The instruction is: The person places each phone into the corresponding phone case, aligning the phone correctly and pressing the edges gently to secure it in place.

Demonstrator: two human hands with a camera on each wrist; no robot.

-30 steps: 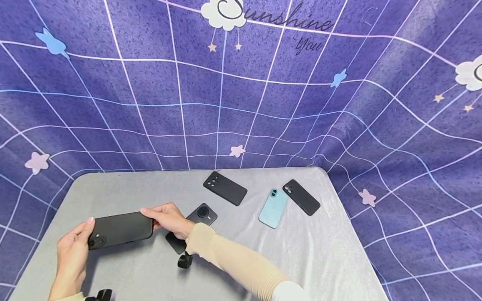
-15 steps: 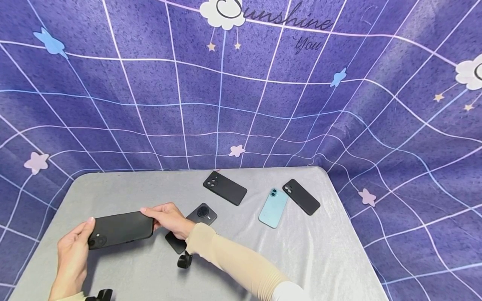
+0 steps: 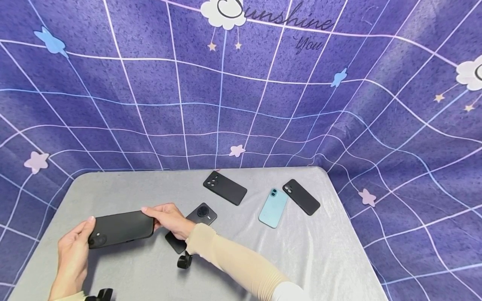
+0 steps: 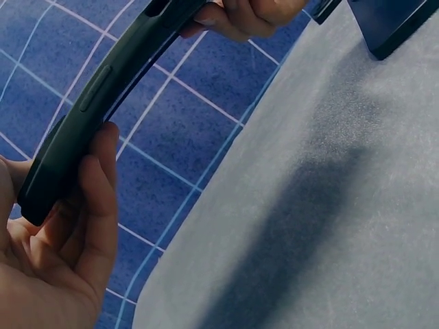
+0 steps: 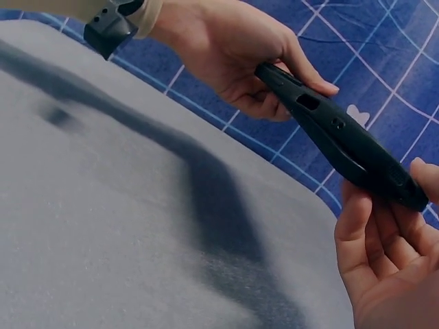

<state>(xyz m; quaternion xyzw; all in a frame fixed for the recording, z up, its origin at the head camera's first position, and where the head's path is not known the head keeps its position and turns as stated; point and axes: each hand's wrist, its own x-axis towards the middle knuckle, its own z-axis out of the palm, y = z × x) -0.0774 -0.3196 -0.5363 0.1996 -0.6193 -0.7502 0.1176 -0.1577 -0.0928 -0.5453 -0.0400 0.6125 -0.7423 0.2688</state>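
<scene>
A black phone case point(image 3: 122, 228) with a dark slab along its underside is held level above the table's left part. My left hand point(image 3: 73, 253) grips its camera end, thumb on the back and fingers curled beneath. At the opposite end, my right hand point(image 3: 169, 219) pinches the short edge between thumb and fingers. Seen edge-on in the left wrist view, the case's long side point(image 4: 96, 96) looks bowed, with a side button showing. Its end cutout point(image 5: 307, 102) faces the camera in the right wrist view. Beneath my right wrist, a dark phone point(image 3: 202, 212) with a round camera is partly hidden.
Farther back on the grey cloth-covered table point(image 3: 143, 188) lies another black case point(image 3: 227, 190) with camera holes. A light-blue phone point(image 3: 273, 209) sits to the right, its upper end beside a third black case point(image 3: 303, 198). Purple patterned curtains point(image 3: 150, 83) rise behind and at the sides.
Both hands keep the same hold. The held case has tilted very slightly, and its camera rings look dimmer; the things on the table have not moved.
</scene>
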